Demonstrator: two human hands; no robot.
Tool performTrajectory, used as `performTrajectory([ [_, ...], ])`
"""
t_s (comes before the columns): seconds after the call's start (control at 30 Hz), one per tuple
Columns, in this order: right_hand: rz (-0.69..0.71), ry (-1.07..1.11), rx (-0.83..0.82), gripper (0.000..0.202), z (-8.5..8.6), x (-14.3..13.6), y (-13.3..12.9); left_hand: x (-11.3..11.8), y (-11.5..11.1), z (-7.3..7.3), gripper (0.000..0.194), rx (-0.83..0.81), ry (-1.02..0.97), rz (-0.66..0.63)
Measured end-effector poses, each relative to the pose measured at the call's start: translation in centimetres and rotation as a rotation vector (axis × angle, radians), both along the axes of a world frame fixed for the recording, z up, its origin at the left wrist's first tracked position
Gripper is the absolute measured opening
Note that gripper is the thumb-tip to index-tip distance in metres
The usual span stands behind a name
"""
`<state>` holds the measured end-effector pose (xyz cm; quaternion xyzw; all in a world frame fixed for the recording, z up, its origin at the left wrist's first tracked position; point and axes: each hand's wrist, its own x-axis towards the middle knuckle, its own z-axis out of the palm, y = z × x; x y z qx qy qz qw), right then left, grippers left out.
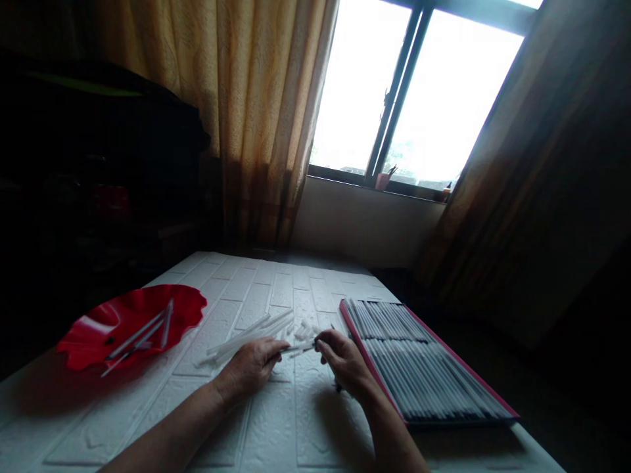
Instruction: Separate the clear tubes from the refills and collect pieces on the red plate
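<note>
My left hand (254, 361) is closed around one end of a slim, pale pen (298, 349) above the table. The fingers of my right hand (342, 355) pinch the pen's dark far end; the small part at the fingertips is too blurred to make out. Just beyond my left hand lies a loose bunch of clear plastic tubes (246, 335). Small whitish pieces (308, 328) are heaped behind the pen. To the right, close to my right hand, a red-edged box (348, 320) holds rows of similar pale, dark-ended pens (424, 371).
A red wavy-rimmed bowl (192, 299) with several slim sticks (140, 338) stands at the left. The table (266, 427) has a white brick-patterned cover. A small dark object (338, 386) lies beneath my right hand. Behind are a curtain (261, 118) and a window (355, 85).
</note>
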<state>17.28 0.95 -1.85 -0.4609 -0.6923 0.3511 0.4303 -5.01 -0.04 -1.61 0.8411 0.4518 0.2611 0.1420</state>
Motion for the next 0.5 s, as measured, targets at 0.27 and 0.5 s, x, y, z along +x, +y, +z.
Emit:
performTrajectory([
  [0.27,-0.061,-0.146,0.035,0.025,0.08,0.07,-0.17,0.06,-0.19,0.04,0.034,0.017,-0.047,-0.023],
  [0.5,-0.102,-0.062,0.045,0.037,0.33,-0.08,-0.11,0.08,-0.47,0.63,0.025,-0.002,-0.102,-0.01],
])
